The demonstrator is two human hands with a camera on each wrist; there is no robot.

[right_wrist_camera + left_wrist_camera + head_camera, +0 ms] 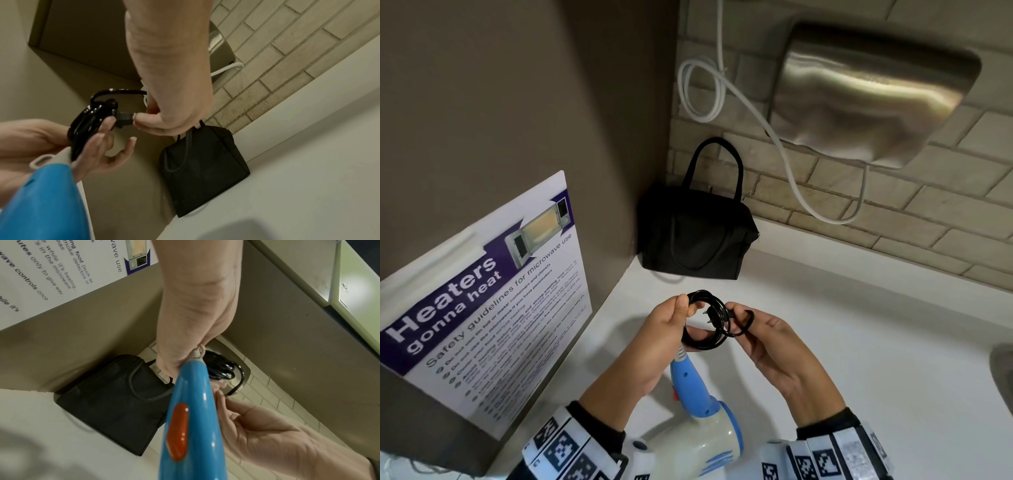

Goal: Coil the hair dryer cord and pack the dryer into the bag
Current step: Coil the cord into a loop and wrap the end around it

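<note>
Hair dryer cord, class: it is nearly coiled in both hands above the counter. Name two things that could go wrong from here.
1. The left hand holds the coiled cord while the right hand pinches the plug; if either grip loosens, the loops may spring apart.
2. The hair dryer hangs from its cord end below the left hand; it could swing or strain that joint.
3. Whether the black bag is open cannot be told, so packing may stall.

We cannot see the poster's (482, 291) small print, blurred. The hair dryer's (709, 435) nozzle end is cut off below, and the sink (1001, 373) by the right edge.
</note>
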